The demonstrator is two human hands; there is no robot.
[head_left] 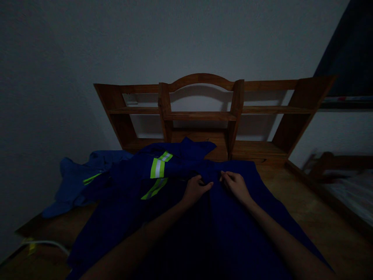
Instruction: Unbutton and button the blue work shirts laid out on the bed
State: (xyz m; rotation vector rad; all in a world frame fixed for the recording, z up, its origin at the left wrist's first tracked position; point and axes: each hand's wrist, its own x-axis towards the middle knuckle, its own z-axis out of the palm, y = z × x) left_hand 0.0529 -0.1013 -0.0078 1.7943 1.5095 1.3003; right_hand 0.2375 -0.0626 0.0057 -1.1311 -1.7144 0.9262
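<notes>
A dark blue work garment (233, 233) with yellow-green and silver reflective strips (157, 168) lies spread over the wooden desk and reaches down to the bottom of the view. Over the middle of the cloth, my left hand (196, 190) has its fingers curved, with its thumb apart from them and touching the fabric. Just to its right, my right hand (235, 186) has its fingertips drawn together in a pinch at the garment's upper part. The dim light hides the fold between its fingers. A lighter blue cloth (71, 182) lies bunched at the left, partly under the garment.
A wooden shelf unit (201, 116) stands along the back of the desk (303, 194) against a pale wall. A white cable (49, 242) runs at the lower left. Beyond the desk's right edge is a wooden frame (340, 160) with pale bedding-like cloth.
</notes>
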